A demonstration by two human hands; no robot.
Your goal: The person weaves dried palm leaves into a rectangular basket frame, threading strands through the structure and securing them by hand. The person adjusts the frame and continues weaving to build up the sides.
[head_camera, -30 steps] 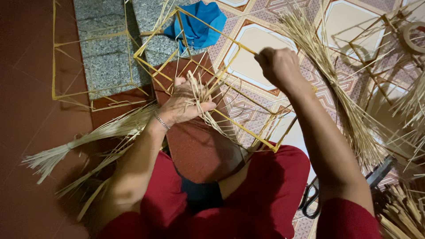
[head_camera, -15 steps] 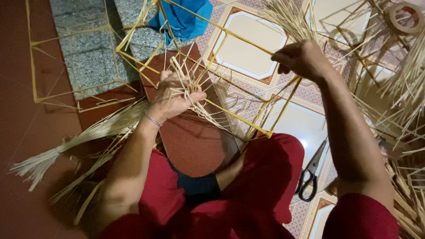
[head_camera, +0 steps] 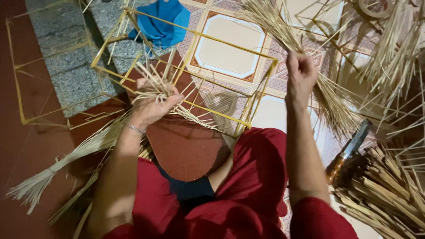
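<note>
two hands are closed: the left hand [head_camera: 152, 106] grips thin pale straw strips [head_camera: 152, 82] on the yellow stick frame [head_camera: 230, 44], the right hand [head_camera: 301, 75] grips one strand.

Yellow stick frame [head_camera: 208, 84], blue cloth [head_camera: 161, 22], red trousers [head_camera: 248, 186], pale straw bundle [head_camera: 310, 66], cream-and-maroon patterned floor tiles [head_camera: 230, 53], grey speckled stone slab [head_camera: 66, 57]

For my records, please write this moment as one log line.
left hand: pinches straw strips at yellow frame | right hand: raised, grips thin strand | straw bundle: behind right hand
</note>
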